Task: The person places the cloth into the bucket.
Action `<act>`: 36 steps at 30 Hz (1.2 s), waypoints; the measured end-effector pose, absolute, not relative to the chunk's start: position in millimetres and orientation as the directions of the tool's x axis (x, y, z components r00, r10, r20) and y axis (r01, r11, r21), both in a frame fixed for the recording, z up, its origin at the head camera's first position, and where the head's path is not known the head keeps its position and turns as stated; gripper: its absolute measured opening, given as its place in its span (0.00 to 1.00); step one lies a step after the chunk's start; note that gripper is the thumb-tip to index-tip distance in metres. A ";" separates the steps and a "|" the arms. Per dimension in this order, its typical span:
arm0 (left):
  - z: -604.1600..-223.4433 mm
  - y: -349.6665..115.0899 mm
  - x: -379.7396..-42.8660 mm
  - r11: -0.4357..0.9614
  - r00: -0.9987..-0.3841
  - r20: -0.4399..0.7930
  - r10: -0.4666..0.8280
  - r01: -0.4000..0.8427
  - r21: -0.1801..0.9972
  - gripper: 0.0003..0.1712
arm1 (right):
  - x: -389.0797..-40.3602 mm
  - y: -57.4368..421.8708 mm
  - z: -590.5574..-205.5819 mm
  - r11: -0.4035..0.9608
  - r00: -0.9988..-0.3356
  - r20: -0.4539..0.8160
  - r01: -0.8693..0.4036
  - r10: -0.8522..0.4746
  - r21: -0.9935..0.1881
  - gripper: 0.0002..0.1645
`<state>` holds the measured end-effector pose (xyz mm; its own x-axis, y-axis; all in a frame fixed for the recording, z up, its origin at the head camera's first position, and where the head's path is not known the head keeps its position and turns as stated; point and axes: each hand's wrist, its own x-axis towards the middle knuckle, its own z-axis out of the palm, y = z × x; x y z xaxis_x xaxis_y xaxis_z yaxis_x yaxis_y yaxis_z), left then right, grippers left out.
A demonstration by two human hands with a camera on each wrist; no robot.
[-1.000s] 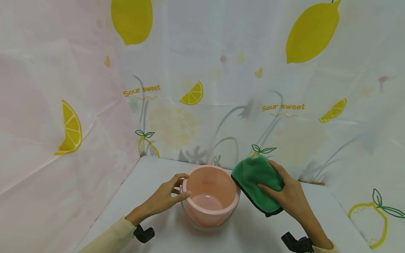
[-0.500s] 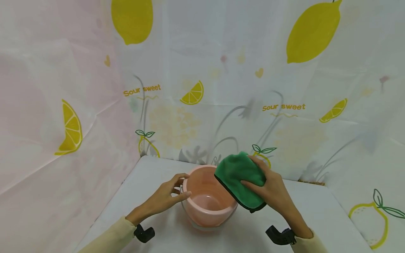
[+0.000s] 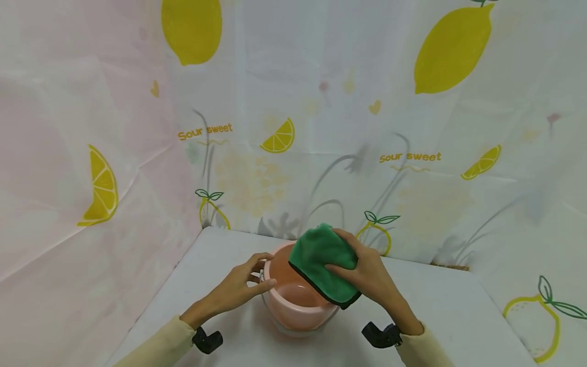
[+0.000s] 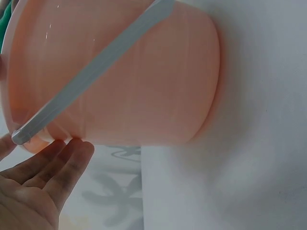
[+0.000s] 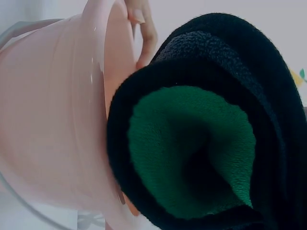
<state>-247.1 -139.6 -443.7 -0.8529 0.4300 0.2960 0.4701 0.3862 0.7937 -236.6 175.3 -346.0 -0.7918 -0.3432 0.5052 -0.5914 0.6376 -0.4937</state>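
Observation:
A pink bucket (image 3: 295,315) stands upright on the white table, its grey handle (image 4: 91,79) hanging down along the side. My left hand (image 3: 235,286) holds the bucket's left rim, thumb over the front of the rim and fingers on the outer wall. In my right hand (image 3: 370,272) is a folded green towel (image 3: 316,260) with black edging, pinched between thumb and fingers over the right part of the bucket's mouth. The right wrist view shows the towel's dark grey inner layer (image 5: 196,45). Whether the towel touches the rim I cannot tell.
The white tabletop (image 3: 440,311) extends on both sides of the bucket. Behind it and at the left hang pale sheets (image 3: 293,193) printed with lemons. A small camera sits on each wrist.
My right hand has moved left with the towel, from beside the bucket to over its opening. The left hand and the bucket have stayed in place.

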 end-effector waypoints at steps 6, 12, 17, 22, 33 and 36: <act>-444.6 -140.1 -247.3 0.406 -0.856 0.288 0.429 0.468 0.785 0.35 | -242.5 162.6 -349.7 0.629 -0.804 0.477 -0.583 -0.355 -0.514 0.45; -442.9 -139.9 -247.0 0.390 -0.852 0.310 0.422 0.479 0.786 0.33 | -248.8 148.6 -357.5 0.614 -0.809 0.445 -0.584 -0.384 -0.531 0.45; -443.9 -139.6 -247.0 0.388 -0.847 0.310 0.432 0.485 0.784 0.32 | -254.0 140.8 -368.6 0.626 -0.804 0.436 -0.591 -0.405 -0.509 0.45; -441.7 -139.1 -245.9 0.399 -0.848 0.304 0.434 0.484 0.779 0.33 | -258.3 136.5 -377.6 0.639 -0.791 0.428 -0.608 -0.437 -0.471 0.45; -439.1 -140.2 -245.7 0.413 -0.854 0.292 0.431 0.474 0.777 0.34 | -259.6 139.9 -381.7 0.545 -0.732 0.470 -0.681 -0.493 -0.489 0.32; -437.9 -144.7 -244.3 0.451 -0.846 0.310 0.433 0.502 0.738 0.32 | -256.5 145.4 -380.0 0.548 -0.741 0.488 -0.670 -0.462 -0.500 0.29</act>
<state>-244.3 -144.7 -437.9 -0.8463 0.4329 0.3104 0.5015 0.4512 0.7381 -256.5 145.4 -380.0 -0.7411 -0.4617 0.4875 -0.6704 0.5479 -0.5003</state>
